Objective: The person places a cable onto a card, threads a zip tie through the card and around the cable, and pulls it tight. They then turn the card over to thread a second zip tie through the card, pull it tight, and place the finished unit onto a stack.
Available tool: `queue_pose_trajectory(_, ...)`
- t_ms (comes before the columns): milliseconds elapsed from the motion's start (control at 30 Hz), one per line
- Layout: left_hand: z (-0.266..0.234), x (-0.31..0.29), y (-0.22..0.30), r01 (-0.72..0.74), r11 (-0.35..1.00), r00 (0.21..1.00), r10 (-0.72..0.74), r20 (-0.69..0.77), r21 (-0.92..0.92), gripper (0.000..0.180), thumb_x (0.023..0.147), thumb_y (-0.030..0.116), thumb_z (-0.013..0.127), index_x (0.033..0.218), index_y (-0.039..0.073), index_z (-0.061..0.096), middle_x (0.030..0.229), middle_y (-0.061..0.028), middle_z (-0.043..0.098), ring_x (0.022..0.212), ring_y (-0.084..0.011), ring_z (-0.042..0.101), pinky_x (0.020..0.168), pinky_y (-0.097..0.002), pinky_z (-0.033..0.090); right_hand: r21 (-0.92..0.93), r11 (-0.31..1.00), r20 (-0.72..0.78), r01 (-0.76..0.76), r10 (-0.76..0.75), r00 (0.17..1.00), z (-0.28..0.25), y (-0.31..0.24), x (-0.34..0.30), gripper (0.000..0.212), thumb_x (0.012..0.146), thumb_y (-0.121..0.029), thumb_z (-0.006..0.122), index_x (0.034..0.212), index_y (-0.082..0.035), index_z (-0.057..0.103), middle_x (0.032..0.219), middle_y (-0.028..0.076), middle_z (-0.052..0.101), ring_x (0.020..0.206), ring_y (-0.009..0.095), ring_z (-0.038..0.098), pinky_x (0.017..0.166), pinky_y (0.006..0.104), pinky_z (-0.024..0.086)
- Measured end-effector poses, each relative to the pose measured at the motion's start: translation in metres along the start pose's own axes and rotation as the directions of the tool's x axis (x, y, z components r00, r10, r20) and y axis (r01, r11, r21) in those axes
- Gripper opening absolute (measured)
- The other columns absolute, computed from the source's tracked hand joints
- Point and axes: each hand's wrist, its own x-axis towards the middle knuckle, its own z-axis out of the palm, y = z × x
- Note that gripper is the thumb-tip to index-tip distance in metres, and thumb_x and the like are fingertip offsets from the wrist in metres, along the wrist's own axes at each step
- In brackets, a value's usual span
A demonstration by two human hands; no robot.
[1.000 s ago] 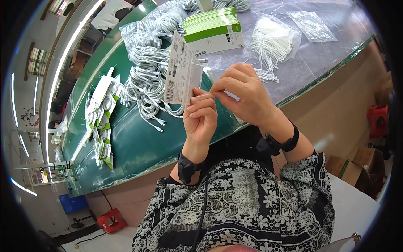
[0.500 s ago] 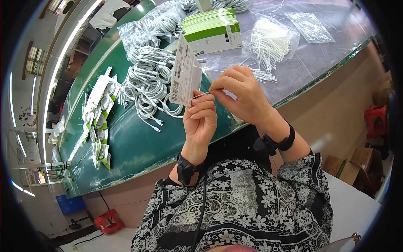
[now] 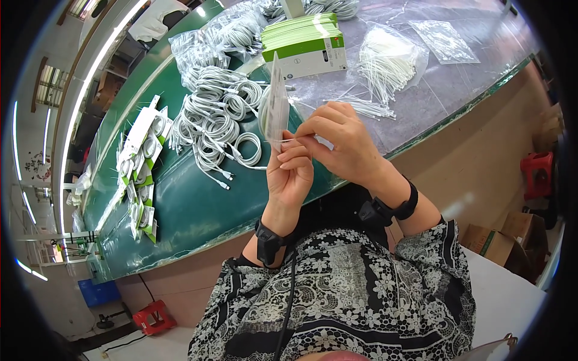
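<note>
- Basically, L hand (image 3: 290, 175) pinches card (image 3: 276, 102) at bottom; R hand (image 3: 342, 143) thumb + fingertip pinch thin tie (image 3: 288, 141) there.
- Card's held above surface (image 3: 198, 204), nr front edge.
- Best: brace card, draw tie gently, avoid bending.

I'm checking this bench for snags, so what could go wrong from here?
The left hand grips the card only near its lower end, so it might tilt or slip.
The right hand pinches a thin white strip, which could slide free.
The grey cable coils overlap in a pile, so they may tangle.
</note>
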Motion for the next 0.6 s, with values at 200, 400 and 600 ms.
queue_pose_trajectory(200, -0.005, 0.006, -0.004, -0.218, 0.812, 0.955, 0.292, -0.052, 0.541, 0.032, 0.096, 0.030, 0.055, 0.115, 0.004, 0.056, 0.096, -0.0077, 0.062, 0.080, -0.0156, 0.060, 0.067, -0.0249, 0.052, 0.115, 0.990, -0.019, -0.086, 0.089, 0.996, 0.012, 0.005, -0.008, 0.021, 0.075, -0.005, 0.069, 0.095, -0.008, 0.063, 0.084, 0.007, 0.062, 0.081, 0.027, 0.061, 0.073, 0.0363, 0.046)
queue_pose_trajectory(400, -0.016, 0.007, 0.011, -0.129, 0.666, 0.980, 0.201, -0.010, 0.734, 0.034, 0.099, 0.030, 0.050, 0.121, 0.004, 0.052, 0.110, -0.0129, 0.063, 0.095, -0.0230, 0.064, 0.079, -0.0327, 0.056, 0.188, 0.941, -0.121, -0.280, 0.305, 0.945, 0.017, 0.023, -0.036, 0.031, 0.078, 0.003, 0.064, 0.107, -0.005, 0.060, 0.097, 0.012, 0.065, 0.085, 0.027, 0.064, 0.074, 0.0351, 0.049)
queue_pose_trajectory(600, -0.011, 0.007, 0.001, -0.137, 0.513, 0.969, 0.247, 0.007, 0.847, 0.037, 0.099, 0.027, 0.049, 0.124, -0.001, 0.047, 0.115, -0.0183, 0.061, 0.106, -0.0312, 0.063, 0.090, -0.0414, 0.055, 0.562, 0.738, -0.131, -0.374, 0.525, 0.841, 0.019, 0.026, -0.052, 0.030, 0.082, 0.010, 0.059, 0.110, 0.000, 0.058, 0.100, 0.008, 0.067, 0.088, 0.014, 0.064, 0.074, 0.0271, 0.050)
